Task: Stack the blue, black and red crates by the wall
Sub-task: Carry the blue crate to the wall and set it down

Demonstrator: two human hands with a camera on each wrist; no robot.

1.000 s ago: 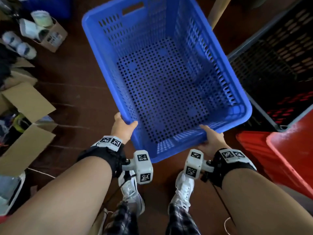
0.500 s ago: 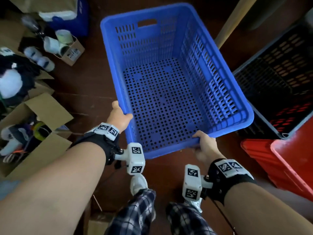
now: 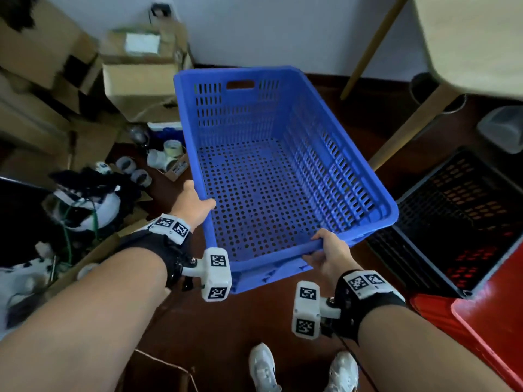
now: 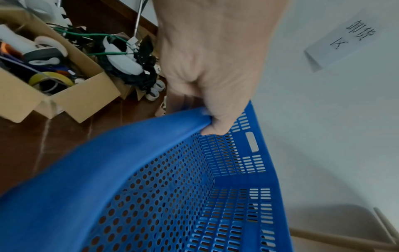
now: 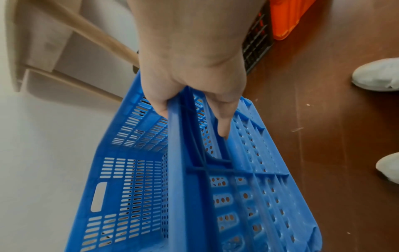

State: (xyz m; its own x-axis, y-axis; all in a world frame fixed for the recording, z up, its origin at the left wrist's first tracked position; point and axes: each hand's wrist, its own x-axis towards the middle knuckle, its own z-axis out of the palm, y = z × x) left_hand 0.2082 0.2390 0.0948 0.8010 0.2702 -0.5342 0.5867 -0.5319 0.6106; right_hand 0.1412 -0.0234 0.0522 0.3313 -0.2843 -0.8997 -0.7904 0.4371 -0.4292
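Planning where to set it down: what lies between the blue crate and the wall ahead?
In the head view, only bare dark floor shows between the blue crate and the white wall.

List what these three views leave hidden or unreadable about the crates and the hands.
- Red crate: head view, cut off by the frame edge.
- Black crate: partly behind the blue crate.
- Left hand fingers: under the rim.
- Right hand: its fingertips are behind the rim.
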